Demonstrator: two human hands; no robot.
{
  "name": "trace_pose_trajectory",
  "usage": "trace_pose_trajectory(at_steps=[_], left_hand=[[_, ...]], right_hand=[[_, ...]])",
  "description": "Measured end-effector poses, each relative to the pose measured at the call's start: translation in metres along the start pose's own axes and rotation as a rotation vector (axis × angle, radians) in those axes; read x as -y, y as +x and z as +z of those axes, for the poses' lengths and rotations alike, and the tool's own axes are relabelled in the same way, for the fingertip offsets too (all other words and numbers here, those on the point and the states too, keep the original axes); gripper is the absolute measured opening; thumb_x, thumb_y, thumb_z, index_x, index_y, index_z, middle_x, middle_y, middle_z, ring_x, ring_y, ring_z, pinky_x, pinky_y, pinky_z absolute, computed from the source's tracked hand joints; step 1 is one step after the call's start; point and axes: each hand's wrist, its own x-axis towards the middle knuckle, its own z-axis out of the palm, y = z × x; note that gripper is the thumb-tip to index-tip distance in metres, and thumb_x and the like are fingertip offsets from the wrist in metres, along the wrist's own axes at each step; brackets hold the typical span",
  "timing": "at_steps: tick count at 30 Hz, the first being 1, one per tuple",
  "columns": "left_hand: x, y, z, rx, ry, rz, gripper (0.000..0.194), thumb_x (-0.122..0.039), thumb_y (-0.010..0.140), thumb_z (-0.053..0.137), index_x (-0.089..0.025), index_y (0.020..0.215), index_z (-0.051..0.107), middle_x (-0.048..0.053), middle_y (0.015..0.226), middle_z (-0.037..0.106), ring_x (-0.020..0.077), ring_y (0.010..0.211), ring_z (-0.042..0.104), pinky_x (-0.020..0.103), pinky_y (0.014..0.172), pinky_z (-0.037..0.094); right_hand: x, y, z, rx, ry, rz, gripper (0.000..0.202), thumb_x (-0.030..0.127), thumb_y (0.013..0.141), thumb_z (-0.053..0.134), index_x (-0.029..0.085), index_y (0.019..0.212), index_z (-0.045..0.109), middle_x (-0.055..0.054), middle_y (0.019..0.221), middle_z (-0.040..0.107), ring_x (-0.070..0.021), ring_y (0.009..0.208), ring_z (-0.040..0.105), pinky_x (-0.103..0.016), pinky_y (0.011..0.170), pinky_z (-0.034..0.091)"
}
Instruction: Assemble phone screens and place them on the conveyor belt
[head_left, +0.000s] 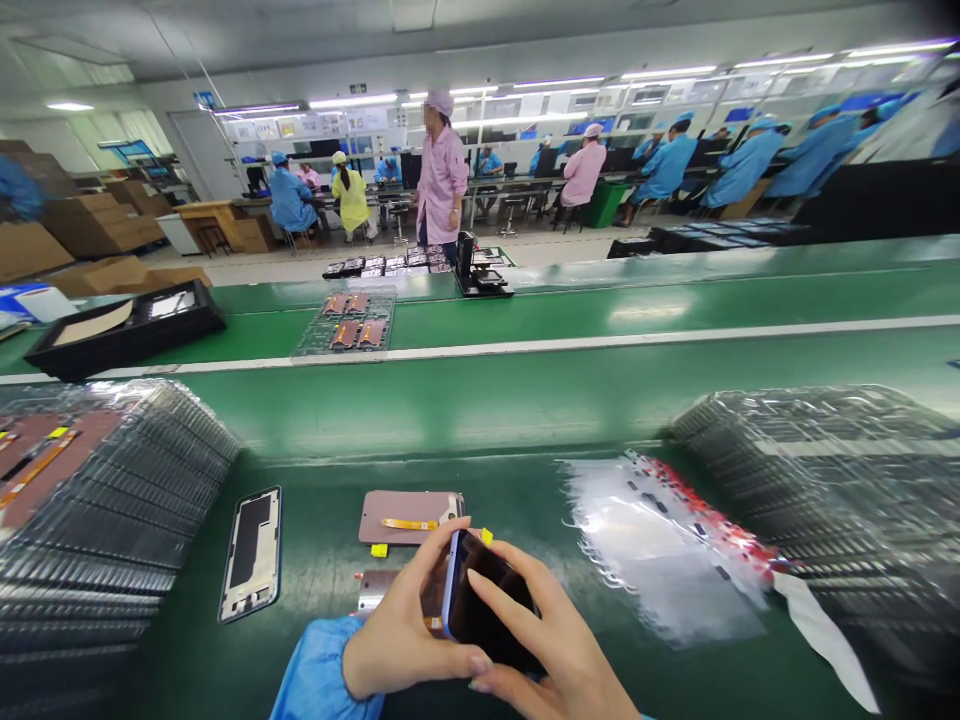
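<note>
Between my two hands is a smartphone point(487, 600) with a black face and a blue edge, tilted up off the bench. My left hand point(405, 630) grips its left edge, fingers at the top and thumb near the bottom. Around its right side curls my right hand point(555, 630), one finger lying on the dark screen. Behind the hands a pinkish-brown screen panel point(375, 517) with an orange flex cable and yellow tabs lies flat. A silvery part point(373, 592) shows partly beside my left hand. To the left rests an open phone frame point(251, 553).
Stacks of clear plastic trays point(172, 470) and more trays point(847, 480) flank the bench. Clear film sheets point(660, 550) with red tabs lie at right. Beyond, a green conveyor point(525, 320) carries a panel tray point(349, 322) and a black box point(127, 330). A person point(441, 170) stands behind it.
</note>
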Motion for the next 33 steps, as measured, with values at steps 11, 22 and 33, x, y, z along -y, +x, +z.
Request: trace_pose_trajectory(at_steps=[11, 22, 33], left_hand=[[0.003, -0.003, -0.003, 0.003, 0.011, -0.021, 0.099, -0.030, 0.062, 0.089, -0.035, 0.145, 0.036, 0.011, 0.150, 0.043, 0.0336, 0.134, 0.046, 0.051, 0.115, 0.030], [-0.002, -0.005, -0.003, 0.008, 0.004, -0.011, 0.099, -0.035, 0.061, 0.089, -0.043, 0.144, 0.037, 0.005, 0.154, 0.041, 0.0327, 0.140, 0.037, 0.050, 0.118, 0.024], [-0.002, 0.003, -0.005, -0.057, -0.203, -0.122, 0.064, -0.044, 0.083, 0.069, -0.036, 0.142, 0.045, 0.006, 0.153, 0.044, 0.0314, 0.141, 0.038, 0.046, 0.113, 0.036]], right_hand=[[0.007, 0.005, -0.002, 0.010, -0.086, -0.046, 0.058, 0.037, 0.091, 0.061, 0.024, 0.145, 0.042, -0.016, 0.146, 0.040, -0.0327, 0.131, 0.044, -0.045, 0.102, 0.048], [0.013, 0.014, -0.005, -0.017, -0.127, -0.126, 0.051, 0.044, 0.096, 0.051, 0.017, 0.138, 0.046, -0.018, 0.140, 0.040, -0.0285, 0.133, 0.040, -0.042, 0.104, 0.047], [0.011, 0.013, -0.007, -0.040, -0.199, -0.017, 0.071, 0.053, 0.085, 0.065, 0.023, 0.145, 0.041, -0.018, 0.145, 0.050, -0.0348, 0.136, 0.043, -0.058, 0.109, 0.037]])
